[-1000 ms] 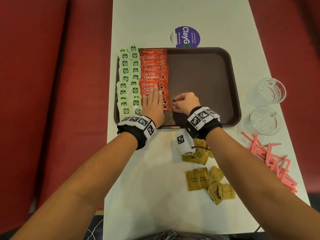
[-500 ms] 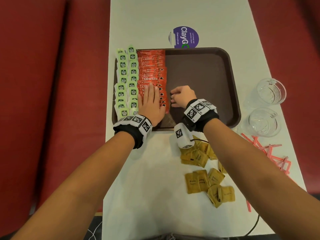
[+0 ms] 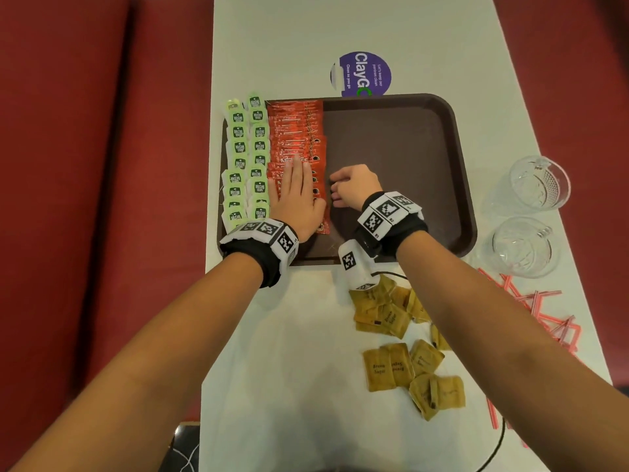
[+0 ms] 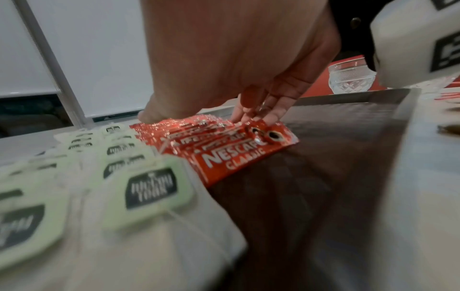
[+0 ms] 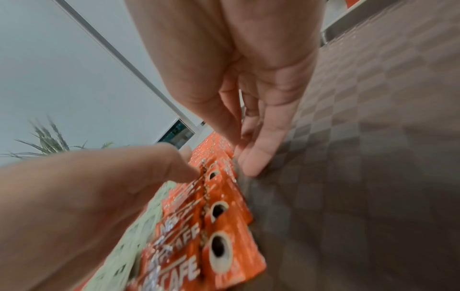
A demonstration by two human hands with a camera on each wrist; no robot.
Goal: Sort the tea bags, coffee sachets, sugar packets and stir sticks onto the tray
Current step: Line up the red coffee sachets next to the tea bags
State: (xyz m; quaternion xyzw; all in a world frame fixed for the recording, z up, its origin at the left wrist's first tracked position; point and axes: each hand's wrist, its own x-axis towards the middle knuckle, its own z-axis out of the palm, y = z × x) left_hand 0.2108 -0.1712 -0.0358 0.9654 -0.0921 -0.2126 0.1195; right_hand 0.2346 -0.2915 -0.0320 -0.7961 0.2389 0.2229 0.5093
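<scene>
On white table (image 3: 306, 35): brown tray (image 3: 401, 137) bearing green tea bags (image 3: 246, 158) and red coffee sachets (image 3: 296, 131). Left hand (image 3: 296, 199) flat atop sachets; right hand (image 3: 354, 190), fingers extended, against their edge. Nearby: two glass cups (image 3: 539, 183), pink stir sticks (image 3: 544, 311), brown sugar packets (image 3: 401, 362).

Head view: high above, looking steeply down on the white desk (image 3: 272, 335) and dark brown plastic tray (image 3: 408, 148). Wrist views: low, close, skimming along the tray floor. Shared by all three: the row of red coffee sachets (image 3: 296, 131) (image 4: 231, 157) (image 5: 224, 236).
</scene>
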